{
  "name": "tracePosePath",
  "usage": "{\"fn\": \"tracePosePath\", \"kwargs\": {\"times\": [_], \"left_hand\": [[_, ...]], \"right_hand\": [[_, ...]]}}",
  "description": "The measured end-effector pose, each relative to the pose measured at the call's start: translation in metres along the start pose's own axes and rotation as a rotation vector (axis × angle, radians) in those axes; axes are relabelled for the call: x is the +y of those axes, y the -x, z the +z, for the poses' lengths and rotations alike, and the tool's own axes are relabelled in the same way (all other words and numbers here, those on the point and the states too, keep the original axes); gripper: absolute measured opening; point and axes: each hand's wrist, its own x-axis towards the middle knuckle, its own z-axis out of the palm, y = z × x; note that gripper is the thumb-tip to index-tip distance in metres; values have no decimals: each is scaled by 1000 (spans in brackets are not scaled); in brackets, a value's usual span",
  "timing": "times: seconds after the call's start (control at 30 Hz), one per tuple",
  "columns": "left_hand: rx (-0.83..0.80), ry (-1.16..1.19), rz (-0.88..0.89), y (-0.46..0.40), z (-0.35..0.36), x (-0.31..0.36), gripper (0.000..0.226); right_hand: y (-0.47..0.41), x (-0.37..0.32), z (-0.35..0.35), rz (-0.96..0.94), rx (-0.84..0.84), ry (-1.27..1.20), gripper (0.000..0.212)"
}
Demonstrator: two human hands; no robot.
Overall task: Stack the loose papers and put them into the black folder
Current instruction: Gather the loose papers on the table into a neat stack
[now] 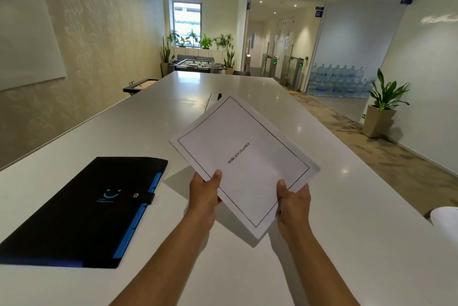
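A stack of white papers (244,157) is held above the white table (347,243), tilted, its top sheet printed with a thin border and the word BIBLIOGRAPHY. My left hand (204,197) grips the stack's near left edge, thumb on top. My right hand (293,202) grips its near right edge, thumb on top. The black folder (84,214) lies flat on the table to the left of my hands, shut with a snap strap, blue tabs along its right edge.
A white rounded object (446,219) shows at the table's right edge. A dark slot (213,100) sits in the table beyond the papers. Past the right edge are carpet and a potted plant (383,107). A wall runs along the left.
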Motion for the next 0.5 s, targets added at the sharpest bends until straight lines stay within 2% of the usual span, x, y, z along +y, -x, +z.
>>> {"fn": "tracePosePath", "kwargs": {"times": [0.17,0.2,0.27,0.33,0.4,0.47,0.5], "left_hand": [[75,10,-37,-26,-23,20,75],[94,11,-15,-30,-29,26,77],[105,-68,67,-38,-40,39,61],[80,-249,150,-45,-50,48,44],[-44,-424,174,-49,-57,55,47],[-191,-547,127,-48,-58,56,57],[-211,-574,121,-46,-56,55,58]], "right_hand": [[-14,-13,-18,-173,-10,209,36],[-17,-16,-22,-189,-29,233,35],[-22,-22,-32,-210,-73,264,35],[-27,-29,-40,-234,-121,302,36],[-30,-35,-44,-264,-199,351,39],[-30,-40,-46,-283,-280,383,42],[-30,-41,-45,-287,-308,393,44]]}}
